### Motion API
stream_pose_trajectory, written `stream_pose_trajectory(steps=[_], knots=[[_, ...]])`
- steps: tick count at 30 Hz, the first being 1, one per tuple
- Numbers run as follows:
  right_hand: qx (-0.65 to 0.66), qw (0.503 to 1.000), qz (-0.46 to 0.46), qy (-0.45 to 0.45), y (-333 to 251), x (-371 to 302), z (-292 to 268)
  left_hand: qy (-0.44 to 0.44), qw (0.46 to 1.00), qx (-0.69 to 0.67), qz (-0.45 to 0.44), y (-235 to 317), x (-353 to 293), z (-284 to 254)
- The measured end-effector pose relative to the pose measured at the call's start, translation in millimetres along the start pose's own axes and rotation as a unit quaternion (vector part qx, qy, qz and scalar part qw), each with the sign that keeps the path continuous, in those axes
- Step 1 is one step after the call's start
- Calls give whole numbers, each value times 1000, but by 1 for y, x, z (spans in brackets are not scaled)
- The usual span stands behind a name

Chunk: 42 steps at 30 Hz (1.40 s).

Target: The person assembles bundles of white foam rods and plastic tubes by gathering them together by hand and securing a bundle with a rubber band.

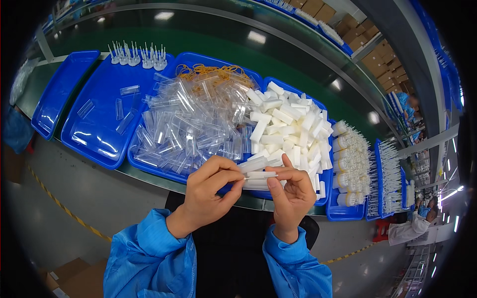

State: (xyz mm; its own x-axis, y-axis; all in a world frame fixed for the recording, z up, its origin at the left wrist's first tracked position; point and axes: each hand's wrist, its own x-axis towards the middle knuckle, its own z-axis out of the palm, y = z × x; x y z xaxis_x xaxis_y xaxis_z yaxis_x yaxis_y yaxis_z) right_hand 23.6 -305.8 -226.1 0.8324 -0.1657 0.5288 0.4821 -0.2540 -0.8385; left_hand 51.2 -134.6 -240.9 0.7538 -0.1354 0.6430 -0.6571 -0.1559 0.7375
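In front of the trays, my left hand [211, 188] and my right hand [290, 196] meet around a slim white stick-like piece [261, 175]. The left thumb and fingers pinch its left end. At its right end, my right thumb and index finger grip it, the other fingers curled. Its exact kind is too small to tell. Just behind my fingers lie white oblong pieces [283, 116], heaped in a blue tray [324, 197]. Left of that heap, clear plastic sleeves [191, 119] fill another blue tray [134, 161].
Yellow rubber bands [213, 73] lie atop the far sleeves. A blue tray [94, 139] at left holds a few sleeves and upright white thin-tipped parts [126, 53]. At right stand bundled white parts [350, 164] and a tray of thin white sticks [390, 174]. A green conveyor [208, 35] runs behind.
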Motion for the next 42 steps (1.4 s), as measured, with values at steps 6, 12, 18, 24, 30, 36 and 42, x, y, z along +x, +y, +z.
stream_pose_trajectory(steps=[6, 12, 18, 24, 30, 36, 42], knots=[[55, 996, 62, -39, 0, 3, -4, -11, 998, -35, -53, -1, 0, 0], [158, 984, 77, 25, 8, -3, -2, -7, 1000, -19, -13, 2, 3, -3], [45, 998, 35, -4, 3, -3, -1, -9, 999, 0, -34, -1, -1, -4], [5, 997, 24, -78, -4, 4, -13, -42, 994, -74, -66, 6, 2, -1], [-20, 986, -22, -163, -10, -1, -13, -50, 994, -39, -90, 3, -4, 6], [228, 970, 53, -64, -1, -9, 29, -74, 986, -133, -64, 4, -10, 7], [174, 973, 67, -132, 5, -19, 33, -44, 995, -87, -18, 6, -19, 1]])
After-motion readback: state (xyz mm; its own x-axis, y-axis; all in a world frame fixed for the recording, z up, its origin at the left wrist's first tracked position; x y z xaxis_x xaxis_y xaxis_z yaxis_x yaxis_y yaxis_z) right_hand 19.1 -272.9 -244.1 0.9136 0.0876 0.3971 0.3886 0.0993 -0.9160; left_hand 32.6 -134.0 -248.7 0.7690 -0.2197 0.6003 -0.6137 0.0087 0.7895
